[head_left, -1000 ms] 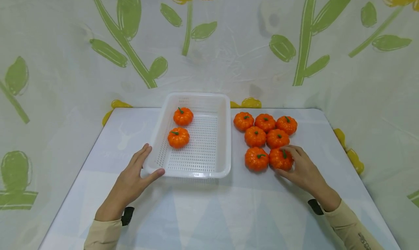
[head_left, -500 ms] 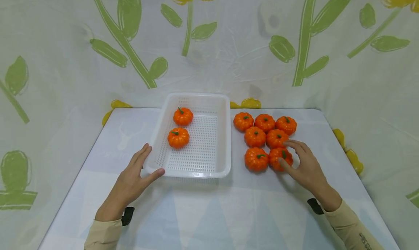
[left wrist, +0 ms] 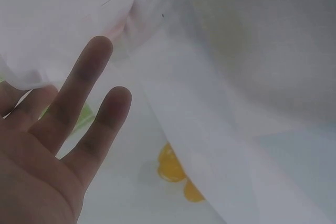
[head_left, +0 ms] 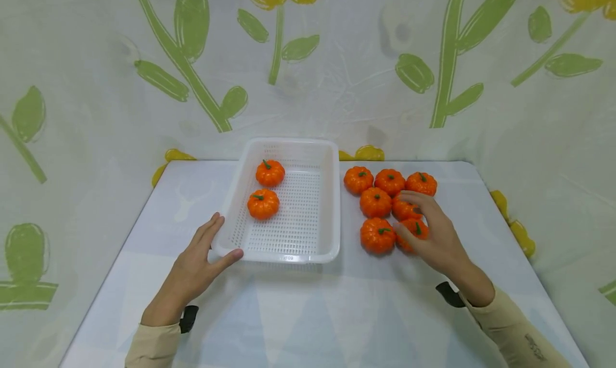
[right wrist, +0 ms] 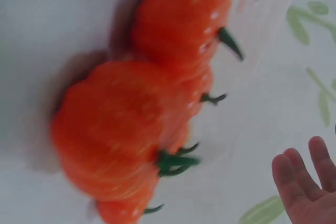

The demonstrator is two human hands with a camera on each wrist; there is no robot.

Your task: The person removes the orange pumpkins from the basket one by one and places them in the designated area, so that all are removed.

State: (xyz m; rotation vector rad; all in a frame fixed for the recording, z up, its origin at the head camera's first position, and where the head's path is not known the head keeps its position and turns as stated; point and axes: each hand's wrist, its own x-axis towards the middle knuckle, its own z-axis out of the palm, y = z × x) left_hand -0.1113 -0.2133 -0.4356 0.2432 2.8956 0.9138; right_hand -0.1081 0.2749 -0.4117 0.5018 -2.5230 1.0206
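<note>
A white plastic basket [head_left: 335, 213] holds two small orange pumpkins, the front pumpkin [head_left: 263, 204] and the back pumpkin [head_left: 270, 173], along its left side. My left hand [head_left: 189, 270] rests at the basket's front left corner, its fingers spread and fairly straight. Over the front right pumpkin [head_left: 409, 238] hovers my right hand [head_left: 441, 245], thumb and fingers apart with nothing held. It partly hides that pumpkin and the one behind [head_left: 403, 208]. In the right wrist view, a large pumpkin [right wrist: 110, 129] appears apart from the fingers [right wrist: 286, 174].
Several more pumpkins stand in rows right of the basket, among them one at the front left [head_left: 377, 236] and one at the back right [head_left: 421, 183]. The white table [head_left: 308, 314] ends at the floral cloth [head_left: 346, 90] behind.
My right hand has drawn off the front right pumpkin, then moved forward and left above it. The left hand, basket and pumpkins stay in place.
</note>
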